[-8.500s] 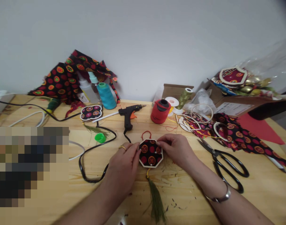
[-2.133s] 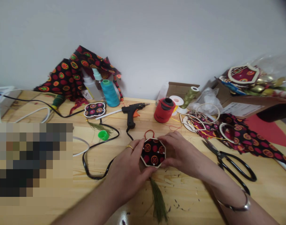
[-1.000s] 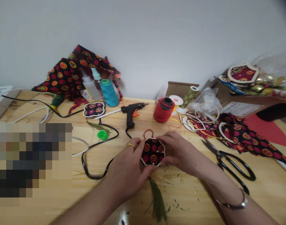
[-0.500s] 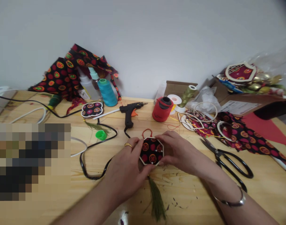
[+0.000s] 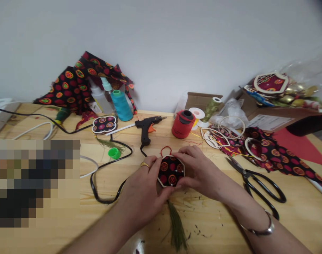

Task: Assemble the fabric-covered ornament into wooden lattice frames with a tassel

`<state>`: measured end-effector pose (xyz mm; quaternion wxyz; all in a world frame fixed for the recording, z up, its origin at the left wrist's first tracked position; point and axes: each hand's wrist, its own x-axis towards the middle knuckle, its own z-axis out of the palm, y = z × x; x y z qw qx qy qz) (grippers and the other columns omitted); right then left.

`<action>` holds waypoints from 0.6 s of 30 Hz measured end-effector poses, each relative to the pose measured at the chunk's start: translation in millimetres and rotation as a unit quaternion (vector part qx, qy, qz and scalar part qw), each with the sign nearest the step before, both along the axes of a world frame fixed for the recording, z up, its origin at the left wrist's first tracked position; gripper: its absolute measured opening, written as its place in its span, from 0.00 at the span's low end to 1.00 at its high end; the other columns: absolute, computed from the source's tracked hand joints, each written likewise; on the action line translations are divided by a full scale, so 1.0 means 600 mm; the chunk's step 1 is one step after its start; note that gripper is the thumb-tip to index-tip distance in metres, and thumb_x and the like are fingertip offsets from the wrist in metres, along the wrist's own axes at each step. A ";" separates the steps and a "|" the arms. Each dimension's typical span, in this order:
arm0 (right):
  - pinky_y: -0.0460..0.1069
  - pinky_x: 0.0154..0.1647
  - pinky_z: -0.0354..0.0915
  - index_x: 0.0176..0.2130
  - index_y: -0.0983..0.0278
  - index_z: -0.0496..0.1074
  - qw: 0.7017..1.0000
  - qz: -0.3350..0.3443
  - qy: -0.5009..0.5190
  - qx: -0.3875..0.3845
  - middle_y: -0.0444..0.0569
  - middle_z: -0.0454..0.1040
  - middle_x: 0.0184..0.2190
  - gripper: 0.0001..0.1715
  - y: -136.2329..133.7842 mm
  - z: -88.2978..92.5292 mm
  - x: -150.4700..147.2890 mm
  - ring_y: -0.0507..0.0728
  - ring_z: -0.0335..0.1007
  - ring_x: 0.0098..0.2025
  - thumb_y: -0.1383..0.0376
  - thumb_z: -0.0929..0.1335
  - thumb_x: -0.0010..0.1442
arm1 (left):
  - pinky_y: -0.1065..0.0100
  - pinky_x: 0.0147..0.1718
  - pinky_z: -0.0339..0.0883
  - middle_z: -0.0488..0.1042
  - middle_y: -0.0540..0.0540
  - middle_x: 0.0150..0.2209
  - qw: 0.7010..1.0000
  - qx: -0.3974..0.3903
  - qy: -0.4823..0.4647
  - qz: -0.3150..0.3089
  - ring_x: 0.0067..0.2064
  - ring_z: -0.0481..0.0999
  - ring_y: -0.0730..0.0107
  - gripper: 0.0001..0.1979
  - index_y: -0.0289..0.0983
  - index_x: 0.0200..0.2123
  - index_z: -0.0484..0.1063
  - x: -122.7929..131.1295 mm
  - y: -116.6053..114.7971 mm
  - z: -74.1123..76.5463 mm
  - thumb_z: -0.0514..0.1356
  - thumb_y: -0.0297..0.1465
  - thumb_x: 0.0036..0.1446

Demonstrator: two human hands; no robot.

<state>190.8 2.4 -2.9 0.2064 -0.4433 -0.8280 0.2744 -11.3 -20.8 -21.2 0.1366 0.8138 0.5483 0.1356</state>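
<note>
Between my two hands is an octagonal ornament [image 5: 171, 171], dark patterned fabric inside a pale wooden frame. My left hand [image 5: 146, 187], with a gold ring, grips its left and lower edge between fingers and thumb. My right hand [image 5: 199, 169] pinches the right side, fingertips at the upper right edge and thumb at the lower right corner. A red cord loop [image 5: 166, 151] sticks out at the ornament's top. From its bottom a green tassel [image 5: 177, 225] trails toward me over the table. Small pale beads show on the fabric.
Ahead lies a black glue gun [image 5: 146, 128] with its cable curling left. Black-handled scissors [image 5: 256, 183] rest at the right. Thread spools [image 5: 182, 124], a turquoise thread cone [image 5: 121, 106], a green tape roll [image 5: 114, 153], wooden hoops and fabric scraps [image 5: 279, 151] surround the hands. A cardboard box [image 5: 272, 118] stands back right.
My right thumb has shifted slightly left along the ornament's lower edge. Both hands keep hold of the ornament, and the other things lie as before.
</note>
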 end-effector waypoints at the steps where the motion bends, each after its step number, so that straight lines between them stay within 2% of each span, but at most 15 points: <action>1: 0.56 0.53 0.62 0.56 0.59 0.65 1.000 0.005 0.004 0.001 0.51 0.65 0.49 0.34 0.000 -0.001 -0.001 0.61 0.59 0.52 0.64 0.75 0.51 | 0.50 0.44 0.71 0.65 0.32 0.56 1.000 -0.003 0.000 0.001 0.51 0.73 0.47 0.29 0.32 0.56 0.59 0.000 0.000 0.001 0.57 0.40 0.55; 7: 0.56 0.53 0.61 0.54 0.59 0.66 1.000 0.012 0.006 -0.003 0.51 0.65 0.48 0.32 0.005 -0.003 -0.004 0.61 0.58 0.52 0.66 0.75 0.52 | 0.52 0.44 0.71 0.66 0.35 0.55 1.000 -0.013 -0.015 0.000 0.50 0.73 0.49 0.28 0.35 0.56 0.59 -0.001 -0.001 0.005 0.58 0.41 0.55; 13: 0.55 0.53 0.61 0.56 0.60 0.64 1.000 0.016 -0.003 -0.014 0.50 0.63 0.49 0.34 0.005 -0.008 -0.003 0.60 0.58 0.51 0.67 0.75 0.52 | 0.52 0.45 0.70 0.65 0.34 0.57 0.999 -0.028 -0.013 0.008 0.51 0.72 0.49 0.29 0.34 0.57 0.59 -0.002 0.000 0.003 0.58 0.41 0.55; 18: 0.54 0.52 0.61 0.56 0.57 0.64 1.000 0.019 -0.001 -0.018 0.50 0.63 0.48 0.35 0.005 -0.011 -0.003 0.59 0.58 0.50 0.69 0.75 0.51 | 0.52 0.48 0.68 0.63 0.36 0.59 0.999 -0.050 -0.013 0.018 0.54 0.70 0.51 0.38 0.35 0.64 0.49 0.000 0.000 0.002 0.57 0.43 0.55</action>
